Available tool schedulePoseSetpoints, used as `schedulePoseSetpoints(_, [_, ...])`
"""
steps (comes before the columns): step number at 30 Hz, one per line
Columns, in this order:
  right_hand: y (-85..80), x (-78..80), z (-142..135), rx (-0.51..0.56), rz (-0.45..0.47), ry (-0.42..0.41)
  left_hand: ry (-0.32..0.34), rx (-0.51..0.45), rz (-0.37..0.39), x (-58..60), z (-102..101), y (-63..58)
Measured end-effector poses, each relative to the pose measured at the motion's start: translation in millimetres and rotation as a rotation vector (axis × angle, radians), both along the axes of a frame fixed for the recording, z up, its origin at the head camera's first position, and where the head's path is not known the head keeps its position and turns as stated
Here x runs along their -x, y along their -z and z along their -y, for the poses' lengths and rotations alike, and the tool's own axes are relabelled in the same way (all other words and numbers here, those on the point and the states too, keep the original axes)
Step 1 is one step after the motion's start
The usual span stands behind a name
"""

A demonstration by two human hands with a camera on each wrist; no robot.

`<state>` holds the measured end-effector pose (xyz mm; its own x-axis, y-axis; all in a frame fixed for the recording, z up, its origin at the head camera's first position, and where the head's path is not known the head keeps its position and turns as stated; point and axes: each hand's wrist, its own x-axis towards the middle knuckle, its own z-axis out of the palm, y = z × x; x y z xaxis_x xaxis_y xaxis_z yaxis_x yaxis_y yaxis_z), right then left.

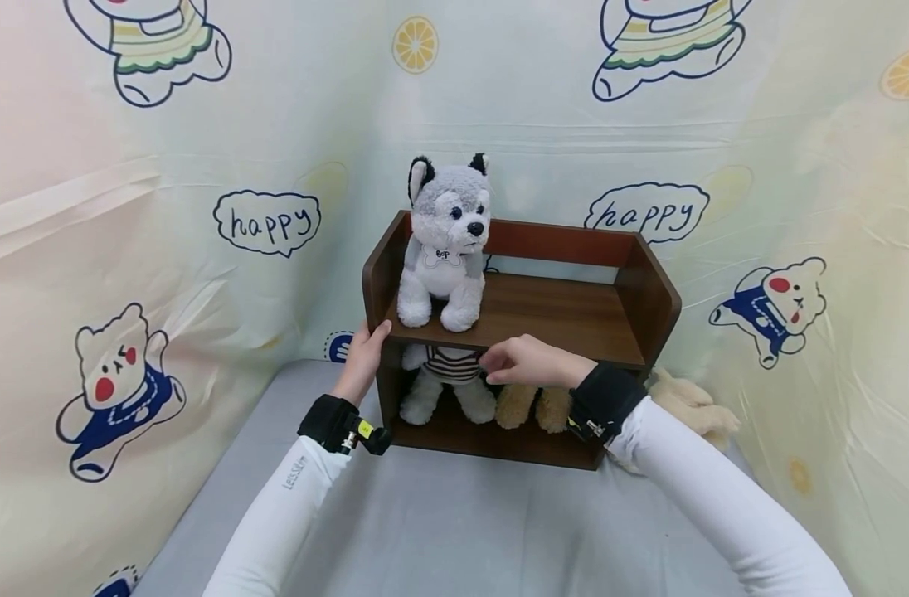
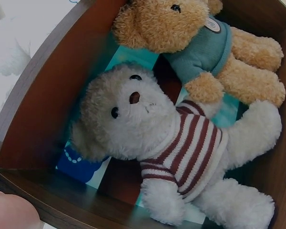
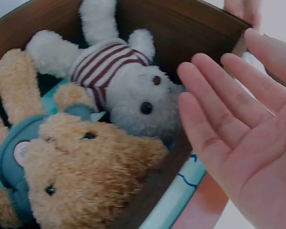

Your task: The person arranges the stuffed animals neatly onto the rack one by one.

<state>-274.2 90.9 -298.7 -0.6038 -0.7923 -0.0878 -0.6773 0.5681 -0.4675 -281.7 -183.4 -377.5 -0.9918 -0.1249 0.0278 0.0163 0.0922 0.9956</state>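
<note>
A brown wooden two-tier shelf (image 1: 559, 319) stands on the grey surface. My left hand (image 1: 361, 361) holds its left side panel, thumb by the front edge; the other fingers are mostly hidden. In front of the upper board's edge, my right hand (image 1: 529, 361) hovers with loosely extended fingers and nothing in it. A grey and white husky plush (image 1: 445, 240) sits upright on the upper board at left. Below sit a white teddy bear (image 2: 190, 148) in a striped sweater and a tan teddy bear (image 2: 205, 52) in a teal sweater, side by side.
A cream plush toy (image 1: 693, 406) lies beside the shelf on the right, partly hidden by it and my right arm. Behind everything hangs a printed cloth (image 1: 537, 141) with cartoon bears. A grey cloth (image 1: 439, 522) covers the surface in front.
</note>
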Motion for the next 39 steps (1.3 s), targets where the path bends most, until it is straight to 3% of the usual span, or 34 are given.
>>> schedulePoseSetpoints(13, [26.8,-3.2,-23.0,-0.208,0.139,0.100,0.012,0.000,-0.011,0.8,-0.3,0.5])
schedulePoseSetpoints(23, [43.5,-12.7,-51.6,-0.202,0.185,0.137,0.017,0.001,-0.018,0.7,-1.3,1.4])
schedulePoseSetpoints(39, [63.1,-23.5,-84.8,-0.221,0.180,0.147,0.016,0.002,-0.024,0.0,0.6,1.6])
